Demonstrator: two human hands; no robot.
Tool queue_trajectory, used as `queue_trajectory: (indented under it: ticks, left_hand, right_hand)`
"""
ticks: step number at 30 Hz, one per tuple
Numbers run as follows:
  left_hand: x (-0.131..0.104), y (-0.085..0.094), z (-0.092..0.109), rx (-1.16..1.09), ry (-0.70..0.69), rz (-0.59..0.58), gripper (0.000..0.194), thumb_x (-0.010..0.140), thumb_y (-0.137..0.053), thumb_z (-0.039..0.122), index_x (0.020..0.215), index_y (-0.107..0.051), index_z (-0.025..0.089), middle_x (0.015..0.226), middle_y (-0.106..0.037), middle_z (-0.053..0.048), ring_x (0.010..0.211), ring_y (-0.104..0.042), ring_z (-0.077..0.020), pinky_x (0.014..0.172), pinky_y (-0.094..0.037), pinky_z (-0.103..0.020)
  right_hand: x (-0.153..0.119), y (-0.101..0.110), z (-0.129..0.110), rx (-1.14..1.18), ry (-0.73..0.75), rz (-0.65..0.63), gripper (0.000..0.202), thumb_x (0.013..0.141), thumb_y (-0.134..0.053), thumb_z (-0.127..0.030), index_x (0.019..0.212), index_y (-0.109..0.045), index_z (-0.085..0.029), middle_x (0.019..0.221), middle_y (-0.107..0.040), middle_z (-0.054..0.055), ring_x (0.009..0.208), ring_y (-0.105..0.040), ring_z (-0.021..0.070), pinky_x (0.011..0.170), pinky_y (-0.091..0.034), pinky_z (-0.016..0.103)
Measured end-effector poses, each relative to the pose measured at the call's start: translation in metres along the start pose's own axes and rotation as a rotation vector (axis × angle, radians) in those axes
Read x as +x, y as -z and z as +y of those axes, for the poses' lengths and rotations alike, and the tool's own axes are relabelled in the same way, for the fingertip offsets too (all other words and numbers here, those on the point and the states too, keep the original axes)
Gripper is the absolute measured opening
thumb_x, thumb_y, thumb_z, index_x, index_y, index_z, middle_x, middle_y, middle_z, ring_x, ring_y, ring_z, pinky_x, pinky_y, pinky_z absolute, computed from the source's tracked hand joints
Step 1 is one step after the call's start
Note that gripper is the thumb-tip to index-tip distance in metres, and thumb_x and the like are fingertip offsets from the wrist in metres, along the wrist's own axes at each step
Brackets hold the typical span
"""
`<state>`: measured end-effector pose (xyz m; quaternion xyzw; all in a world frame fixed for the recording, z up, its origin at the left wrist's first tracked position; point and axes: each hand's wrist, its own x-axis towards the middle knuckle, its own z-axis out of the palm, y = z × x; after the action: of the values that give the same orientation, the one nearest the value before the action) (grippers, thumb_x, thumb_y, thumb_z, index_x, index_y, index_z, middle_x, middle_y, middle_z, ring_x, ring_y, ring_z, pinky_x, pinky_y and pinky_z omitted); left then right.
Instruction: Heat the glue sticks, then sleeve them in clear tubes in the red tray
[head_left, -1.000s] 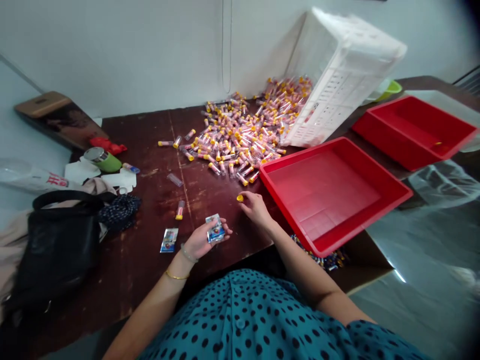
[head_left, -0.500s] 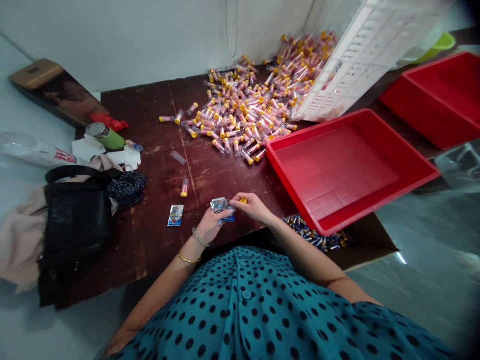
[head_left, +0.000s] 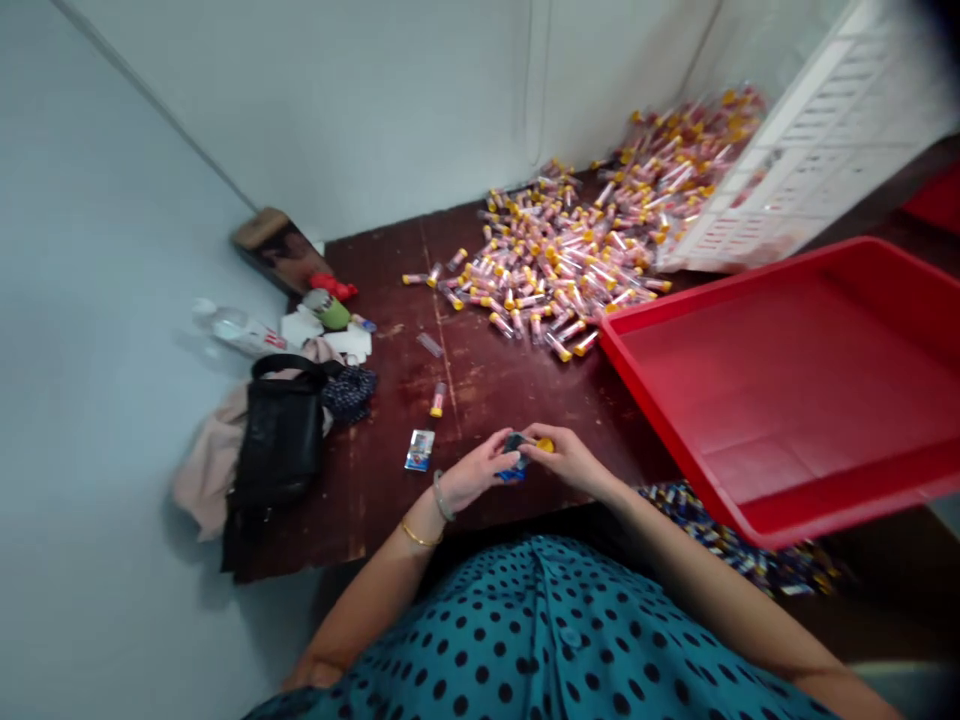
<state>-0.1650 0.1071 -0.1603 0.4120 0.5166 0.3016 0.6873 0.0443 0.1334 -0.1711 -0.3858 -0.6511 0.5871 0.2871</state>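
Observation:
My left hand [head_left: 478, 474], closed, grips small blue-and-silver packets [head_left: 511, 475] over the table's front part. Right against it, my right hand [head_left: 571, 462] is closed round a small tube with a yellow cap [head_left: 545, 445]; most of the tube is hidden by the fingers. The fingertips of both hands meet at the packets. To the left a single blue-and-silver packet [head_left: 419, 450] lies flat on the dark table [head_left: 390, 510]. Just behind it is a clear tube with a yellow cap [head_left: 438, 400], and farther back an uncapped clear tube [head_left: 430, 344].
A large heap of yellow-capped tubes [head_left: 555, 260] covers the back of the table. An upright white basket [head_left: 802, 150] and a red tray [head_left: 817, 370] stand at the right. Below the tray are many small blue packets [head_left: 712, 530]. A black bag [head_left: 281, 440] and a green cup [head_left: 330, 312] sit left.
The view has turned left, so everything appears farther right. My hands have come closer together, with the right fingers now over the packets.

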Motion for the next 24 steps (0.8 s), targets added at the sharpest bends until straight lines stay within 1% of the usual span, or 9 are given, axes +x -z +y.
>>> queue_trajectory:
  ticks: [2, 4, 6, 8, 10, 14, 18, 21, 24]
  left_hand:
    - [-0.003, 0.051, 0.017, 0.421, -0.173, 0.450, 0.045, 0.081, -0.065, 0.033, 0.123, -0.059, 0.019, 0.127, -0.058, -0.016, 0.113, -0.056, -0.0297, 0.089, -0.046, -0.041]
    - [-0.011, 0.109, 0.036, 0.885, -0.174, 0.926, 0.042, 0.086, -0.058, 0.029, 0.127, -0.056, 0.018, 0.140, -0.048, -0.020, 0.129, -0.042, -0.0368, 0.097, -0.040, -0.049]
    - [-0.018, 0.156, 0.049, 1.192, -0.039, 1.040, 0.037, 0.089, -0.051, 0.020, 0.124, -0.058, 0.013, 0.139, -0.047, -0.025, 0.131, -0.036, -0.0411, 0.099, -0.034, -0.054]
    - [-0.020, 0.178, 0.051, 1.301, 0.026, 1.000, 0.032, 0.091, -0.045, 0.019, 0.118, -0.062, 0.012, 0.131, -0.053, -0.026, 0.126, -0.043, -0.0387, 0.098, -0.033, -0.050]
    - [-0.014, 0.177, 0.044, 1.305, 0.016, 0.932, 0.030, 0.094, -0.044, 0.026, 0.111, -0.065, 0.014, 0.120, -0.060, -0.022, 0.116, -0.052, -0.0337, 0.092, -0.038, -0.042]
    - [0.016, 0.149, 0.027, 1.296, 0.047, 0.826, 0.034, 0.093, -0.046, 0.041, 0.097, -0.069, 0.016, 0.104, -0.067, -0.019, 0.097, -0.064, -0.0312, 0.077, -0.041, -0.035]
    - [0.036, 0.144, 0.030, 1.262, 0.083, 0.791, 0.037, 0.096, -0.040, 0.037, 0.100, -0.069, 0.014, 0.106, -0.068, -0.022, 0.097, -0.065, -0.0330, 0.078, -0.040, -0.037]
    - [0.029, 0.148, 0.040, 1.238, 0.083, 0.744, 0.036, 0.094, -0.047, 0.037, 0.116, -0.062, 0.012, 0.110, -0.068, -0.022, 0.102, -0.064, -0.0328, 0.084, -0.041, -0.038]
    - [0.006, 0.136, 0.048, 1.158, -0.048, 0.791, 0.058, 0.086, -0.060, 0.046, 0.134, -0.050, 0.014, 0.132, -0.057, -0.024, 0.124, -0.051, -0.0361, 0.096, -0.038, -0.042]
  right_hand:
    - [0.003, 0.006, -0.003, 0.041, -0.041, 0.036, 0.029, 0.088, -0.058, -0.046, 0.086, -0.062, -0.017, 0.072, -0.056, -0.001, 0.065, -0.051, 0.0124, 0.062, -0.040, 0.023]
    - [0.005, 0.012, -0.007, 0.062, -0.057, 0.058, 0.030, 0.086, -0.059, -0.048, 0.083, -0.059, -0.018, 0.069, -0.052, -0.002, 0.061, -0.047, 0.0114, 0.058, -0.037, 0.023]
    - [0.006, 0.016, -0.010, 0.072, -0.057, 0.068, 0.030, 0.085, -0.059, -0.049, 0.082, -0.057, -0.019, 0.069, -0.051, -0.002, 0.061, -0.046, 0.0119, 0.058, -0.037, 0.024]
    - [0.005, 0.016, -0.012, 0.070, -0.056, 0.061, 0.030, 0.085, -0.059, -0.049, 0.081, -0.058, -0.019, 0.070, -0.052, -0.001, 0.063, -0.048, 0.0132, 0.060, -0.038, 0.025]
    - [0.003, 0.013, -0.012, 0.068, -0.063, 0.053, 0.030, 0.085, -0.058, -0.050, 0.082, -0.059, -0.020, 0.071, -0.053, 0.000, 0.064, -0.049, 0.0142, 0.061, -0.039, 0.026]
    - [-0.001, 0.005, -0.008, 0.078, -0.058, 0.086, 0.029, 0.086, -0.059, -0.049, 0.083, -0.060, -0.021, 0.072, -0.051, 0.000, 0.065, -0.047, 0.0143, 0.061, -0.039, 0.026]
    - [-0.002, 0.003, -0.006, 0.092, -0.071, 0.081, 0.028, 0.086, -0.060, -0.048, 0.081, -0.058, -0.020, 0.070, -0.049, -0.002, 0.062, -0.045, 0.0129, 0.059, -0.037, 0.025]
    - [-0.001, 0.002, -0.006, 0.092, -0.069, 0.080, 0.028, 0.086, -0.060, -0.047, 0.082, -0.058, -0.020, 0.070, -0.048, -0.003, 0.062, -0.044, 0.0122, 0.059, -0.036, 0.024]
    - [0.001, 0.001, -0.010, 0.102, -0.060, 0.100, 0.028, 0.085, -0.060, -0.046, 0.082, -0.058, -0.019, 0.069, -0.049, -0.003, 0.062, -0.044, 0.0120, 0.059, -0.036, 0.024]
